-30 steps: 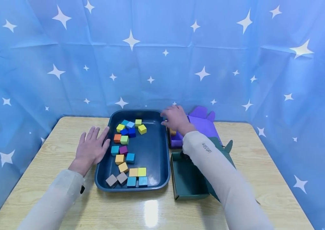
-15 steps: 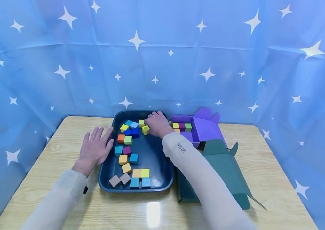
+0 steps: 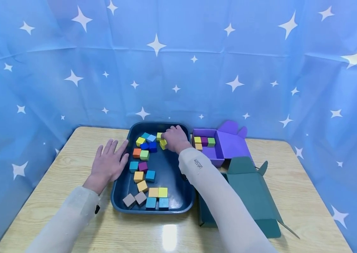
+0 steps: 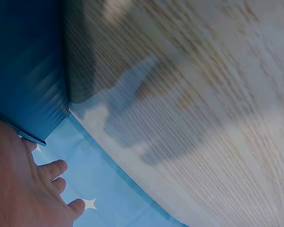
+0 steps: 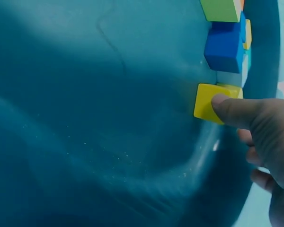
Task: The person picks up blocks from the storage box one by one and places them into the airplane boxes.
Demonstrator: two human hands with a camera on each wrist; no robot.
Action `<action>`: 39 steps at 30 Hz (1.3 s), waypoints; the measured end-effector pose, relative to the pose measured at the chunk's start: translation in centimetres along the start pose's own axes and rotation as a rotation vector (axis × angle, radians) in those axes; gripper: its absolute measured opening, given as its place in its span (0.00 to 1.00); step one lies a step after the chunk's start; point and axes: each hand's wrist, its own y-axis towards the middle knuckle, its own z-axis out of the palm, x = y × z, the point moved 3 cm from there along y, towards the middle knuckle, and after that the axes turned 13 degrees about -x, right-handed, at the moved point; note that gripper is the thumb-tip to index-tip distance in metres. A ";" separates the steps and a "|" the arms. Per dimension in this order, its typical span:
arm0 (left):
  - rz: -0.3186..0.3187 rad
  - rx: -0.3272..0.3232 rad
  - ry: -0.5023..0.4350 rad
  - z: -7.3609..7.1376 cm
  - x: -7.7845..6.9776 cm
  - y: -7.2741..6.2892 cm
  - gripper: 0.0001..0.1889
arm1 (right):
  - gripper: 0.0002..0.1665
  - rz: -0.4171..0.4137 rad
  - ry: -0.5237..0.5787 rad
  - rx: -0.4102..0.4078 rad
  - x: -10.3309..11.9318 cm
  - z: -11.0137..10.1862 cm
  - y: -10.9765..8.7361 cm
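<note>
With its thumb and fingers, my right hand [image 3: 176, 140] pinches a yellow cube [image 3: 163, 144] in the upper part of the dark blue tray [image 3: 183, 211]. In the right wrist view the thumb [image 5: 232, 109] lies on the face of that yellow cube [image 5: 204, 101], while the fingertips behind it are hidden. Another yellow cube [image 3: 159, 136] sits right beside it. My left hand [image 3: 107, 165] rests at the tray's left rim, fingers spread and straight. Several wooden cubes, such as an orange-red cube [image 3: 136, 153] and a blue cube [image 3: 153, 147], lie along the tray's left side.
Right of the tray stands an open purple box [image 3: 210, 153] with several cubes in its far left part. Nearer is an open dark green box [image 3: 207, 218], partly under my right forearm, its lid [image 3: 248, 193] spread rightward. A blue star curtain [image 3: 178, 70] hangs behind the table.
My right hand has moved left from above the purple box into the tray and onto the yellow cube. The left hand stays at the rim. The head view has shifted slightly.
</note>
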 end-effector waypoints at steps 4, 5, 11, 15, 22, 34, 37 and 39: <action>0.000 -0.005 0.006 0.0 -0.1 0.0 0.33 | 0.23 -0.006 -0.008 -0.020 -0.1 0.3 -0.1; 0.000 -0.005 0.007 0.0 -0.1 0.0 0.33 | 0.23 -0.007 -0.010 -0.024 -0.1 0.4 -0.1; -0.001 0.001 0.001 -0.1 -0.2 0.1 0.32 | 0.23 -0.034 -0.036 -0.039 -0.4 0.3 -0.1; 0.000 -0.002 0.003 -0.1 -0.3 0.1 0.32 | 0.22 -0.064 -0.053 -0.084 -1.0 -1.0 -0.5; 0.007 0.006 0.000 -0.2 -0.3 0.0 0.32 | 0.21 -0.049 -0.013 -0.133 -3.0 -4.5 -1.7; 0.018 -0.006 -0.001 -0.1 -0.5 -0.2 0.32 | 0.21 0.051 -0.015 -0.096 -9.5 -6.7 -5.5; 0.022 -0.004 0.000 -0.2 -0.6 -0.2 0.32 | 0.21 0.079 -0.034 -0.070 -11.2 -6.2 -6.7; 0.025 -0.004 0.000 -0.3 -0.7 -0.2 0.32 | 0.21 0.096 -0.042 -0.054 -12.2 -5.7 -7.4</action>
